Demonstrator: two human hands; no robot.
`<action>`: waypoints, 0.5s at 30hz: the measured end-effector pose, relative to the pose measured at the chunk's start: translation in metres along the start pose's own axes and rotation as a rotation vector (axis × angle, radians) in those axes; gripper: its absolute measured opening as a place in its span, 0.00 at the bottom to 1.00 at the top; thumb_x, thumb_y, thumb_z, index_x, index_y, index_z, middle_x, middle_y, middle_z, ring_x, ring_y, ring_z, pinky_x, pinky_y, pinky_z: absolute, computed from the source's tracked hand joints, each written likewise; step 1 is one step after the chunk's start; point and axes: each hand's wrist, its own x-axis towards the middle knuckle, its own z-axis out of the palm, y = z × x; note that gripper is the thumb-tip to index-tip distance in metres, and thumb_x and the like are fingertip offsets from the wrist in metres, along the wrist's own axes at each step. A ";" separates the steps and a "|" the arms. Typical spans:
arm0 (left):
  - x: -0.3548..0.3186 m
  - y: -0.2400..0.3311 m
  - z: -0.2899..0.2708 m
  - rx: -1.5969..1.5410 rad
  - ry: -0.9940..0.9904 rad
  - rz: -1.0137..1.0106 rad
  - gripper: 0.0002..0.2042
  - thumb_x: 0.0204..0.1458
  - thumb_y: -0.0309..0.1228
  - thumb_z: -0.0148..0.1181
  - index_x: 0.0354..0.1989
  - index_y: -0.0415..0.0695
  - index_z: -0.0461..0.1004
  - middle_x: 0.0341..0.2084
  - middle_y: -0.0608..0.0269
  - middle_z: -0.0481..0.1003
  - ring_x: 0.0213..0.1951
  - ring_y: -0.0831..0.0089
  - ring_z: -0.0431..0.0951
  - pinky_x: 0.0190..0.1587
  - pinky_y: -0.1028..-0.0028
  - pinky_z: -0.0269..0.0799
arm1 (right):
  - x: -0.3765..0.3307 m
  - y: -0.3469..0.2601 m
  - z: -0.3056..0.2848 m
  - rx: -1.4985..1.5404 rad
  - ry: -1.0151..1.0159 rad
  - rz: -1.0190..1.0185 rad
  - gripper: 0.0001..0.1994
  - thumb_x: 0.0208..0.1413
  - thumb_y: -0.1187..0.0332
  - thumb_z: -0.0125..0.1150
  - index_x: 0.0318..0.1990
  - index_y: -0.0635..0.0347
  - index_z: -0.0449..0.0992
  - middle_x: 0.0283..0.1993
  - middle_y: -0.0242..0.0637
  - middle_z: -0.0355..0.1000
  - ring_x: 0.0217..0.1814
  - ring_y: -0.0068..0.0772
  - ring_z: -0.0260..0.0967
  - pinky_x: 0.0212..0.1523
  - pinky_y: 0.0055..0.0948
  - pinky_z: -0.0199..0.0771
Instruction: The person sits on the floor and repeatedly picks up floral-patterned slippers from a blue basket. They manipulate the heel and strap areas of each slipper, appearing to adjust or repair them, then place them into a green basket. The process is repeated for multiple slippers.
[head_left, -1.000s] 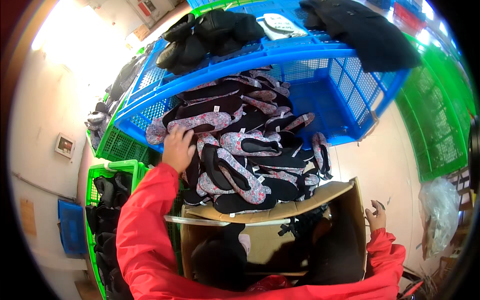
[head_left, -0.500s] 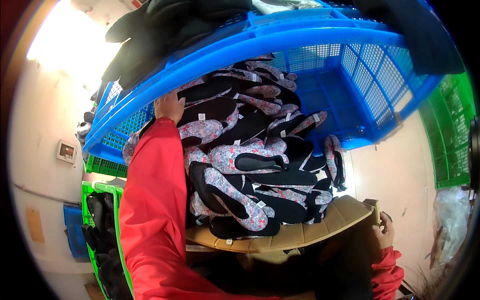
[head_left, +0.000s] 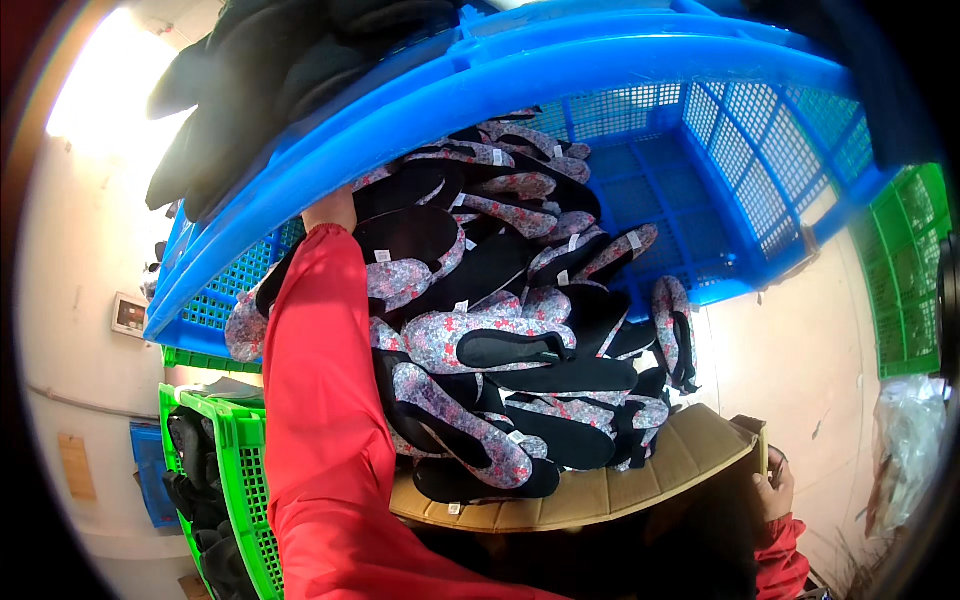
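Observation:
Floral slippers with black soles point(head_left: 490, 345) lie in a heap, spilling from a tilted blue mesh crate point(head_left: 660, 210) onto the edge of a cardboard box point(head_left: 690, 455). My left hand point(head_left: 332, 210) reaches up to the crate's near-left rim beside the heap; the rim hides its fingers. At the lower right, my right hand point(head_left: 775, 488) curls round the box's side edge, its fingers bent against the cardboard. One slipper point(head_left: 676, 333) hangs at the right side of the heap, below the crate's lip.
Dark footwear point(head_left: 290, 70) rests above the blue crate's upper side. A green crate point(head_left: 240, 480) of black items stands at lower left, another green crate point(head_left: 910, 270) at far right. Below that one hangs clear plastic wrap point(head_left: 910, 440).
The blue crate's upper rim appears nearer and lower on the left, now covering my left hand's fingers. The slipper heap has barely shifted. My right hand stays at the cardboard edge.

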 end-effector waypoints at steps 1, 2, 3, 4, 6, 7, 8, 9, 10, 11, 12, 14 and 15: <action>0.000 -0.006 0.000 0.050 -0.006 0.001 0.43 0.46 0.25 0.61 0.72 0.61 0.48 0.68 0.55 0.55 0.63 0.51 0.63 0.52 0.56 0.73 | 0.003 0.005 -0.003 0.021 -0.014 -0.020 0.33 0.50 0.56 0.70 0.58 0.68 0.66 0.51 0.35 0.70 0.50 0.26 0.66 0.51 0.26 0.68; 0.001 -0.002 0.005 0.062 -0.019 0.006 0.44 0.46 0.25 0.61 0.73 0.61 0.46 0.68 0.54 0.54 0.62 0.51 0.64 0.52 0.56 0.73 | 0.002 0.005 -0.003 0.033 -0.010 -0.016 0.33 0.50 0.56 0.70 0.58 0.68 0.67 0.51 0.35 0.70 0.50 0.26 0.67 0.51 0.26 0.68; 0.002 0.001 0.009 0.076 -0.031 0.011 0.45 0.46 0.24 0.61 0.73 0.61 0.44 0.68 0.54 0.53 0.61 0.51 0.66 0.52 0.57 0.73 | 0.002 0.005 -0.002 0.044 -0.007 -0.013 0.33 0.50 0.56 0.70 0.58 0.68 0.67 0.51 0.35 0.70 0.49 0.25 0.67 0.50 0.26 0.68; 0.004 0.001 0.012 0.076 -0.051 0.014 0.46 0.46 0.24 0.61 0.73 0.61 0.42 0.68 0.52 0.53 0.59 0.51 0.68 0.52 0.58 0.73 | 0.001 0.005 -0.002 0.056 -0.003 -0.010 0.33 0.50 0.57 0.70 0.58 0.67 0.67 0.51 0.35 0.70 0.49 0.25 0.67 0.50 0.25 0.68; 0.006 0.005 0.019 0.070 -0.089 0.010 0.48 0.46 0.23 0.61 0.74 0.61 0.39 0.68 0.49 0.52 0.55 0.50 0.72 0.52 0.59 0.73 | 0.000 0.002 -0.001 0.041 -0.002 0.013 0.32 0.50 0.57 0.70 0.58 0.67 0.67 0.51 0.35 0.71 0.47 0.24 0.68 0.49 0.25 0.69; 0.003 -0.006 0.017 0.088 -0.111 -0.008 0.49 0.46 0.22 0.61 0.74 0.61 0.38 0.68 0.48 0.52 0.52 0.50 0.74 0.51 0.60 0.74 | 0.005 0.001 -0.002 0.041 -0.026 0.017 0.32 0.50 0.57 0.70 0.58 0.67 0.67 0.51 0.35 0.71 0.47 0.24 0.68 0.49 0.25 0.69; 0.004 -0.001 0.021 0.077 -0.099 -0.005 0.49 0.46 0.22 0.61 0.74 0.60 0.37 0.68 0.47 0.52 0.49 0.50 0.75 0.50 0.60 0.75 | 0.003 -0.001 -0.001 0.035 -0.022 0.020 0.32 0.50 0.57 0.70 0.58 0.67 0.67 0.51 0.35 0.71 0.46 0.24 0.68 0.49 0.25 0.69; 0.005 0.003 0.025 0.066 -0.088 -0.001 0.49 0.46 0.22 0.61 0.74 0.60 0.36 0.68 0.47 0.51 0.47 0.50 0.76 0.49 0.61 0.75 | 0.003 -0.003 0.000 0.030 -0.018 0.022 0.33 0.50 0.56 0.70 0.59 0.67 0.66 0.51 0.35 0.71 0.46 0.24 0.69 0.49 0.25 0.69; 0.006 0.008 0.030 0.054 -0.078 0.002 0.50 0.46 0.21 0.60 0.74 0.60 0.36 0.68 0.46 0.51 0.44 0.50 0.78 0.48 0.61 0.76 | 0.001 -0.005 0.001 0.024 -0.013 0.025 0.33 0.50 0.56 0.70 0.59 0.66 0.66 0.51 0.35 0.71 0.46 0.23 0.69 0.48 0.24 0.69; 0.006 0.005 0.032 0.037 -0.084 -0.004 0.50 0.46 0.21 0.61 0.74 0.59 0.35 0.68 0.46 0.51 0.44 0.50 0.78 0.46 0.62 0.77 | 0.002 -0.006 0.001 0.026 -0.018 0.027 0.33 0.50 0.56 0.70 0.59 0.67 0.66 0.51 0.35 0.71 0.47 0.24 0.69 0.49 0.25 0.69; 0.005 0.004 0.036 0.040 -0.087 -0.010 0.50 0.45 0.21 0.61 0.74 0.59 0.35 0.68 0.46 0.51 0.44 0.51 0.78 0.45 0.62 0.78 | 0.002 -0.006 0.001 0.027 -0.022 0.030 0.33 0.50 0.56 0.69 0.59 0.67 0.66 0.51 0.35 0.71 0.47 0.24 0.69 0.49 0.25 0.69; 0.008 0.002 0.043 0.066 -0.087 -0.020 0.50 0.45 0.21 0.61 0.74 0.59 0.35 0.68 0.47 0.51 0.43 0.51 0.79 0.43 0.63 0.79 | 0.004 -0.009 0.002 0.036 -0.029 0.039 0.34 0.50 0.55 0.69 0.59 0.67 0.65 0.52 0.35 0.71 0.48 0.24 0.69 0.50 0.25 0.69; 0.009 0.001 0.046 0.082 -0.075 -0.018 0.50 0.45 0.22 0.61 0.74 0.58 0.35 0.68 0.47 0.52 0.43 0.52 0.79 0.42 0.64 0.79 | 0.005 -0.011 0.003 0.044 -0.033 0.046 0.34 0.50 0.55 0.69 0.60 0.67 0.65 0.52 0.35 0.70 0.49 0.24 0.69 0.50 0.25 0.69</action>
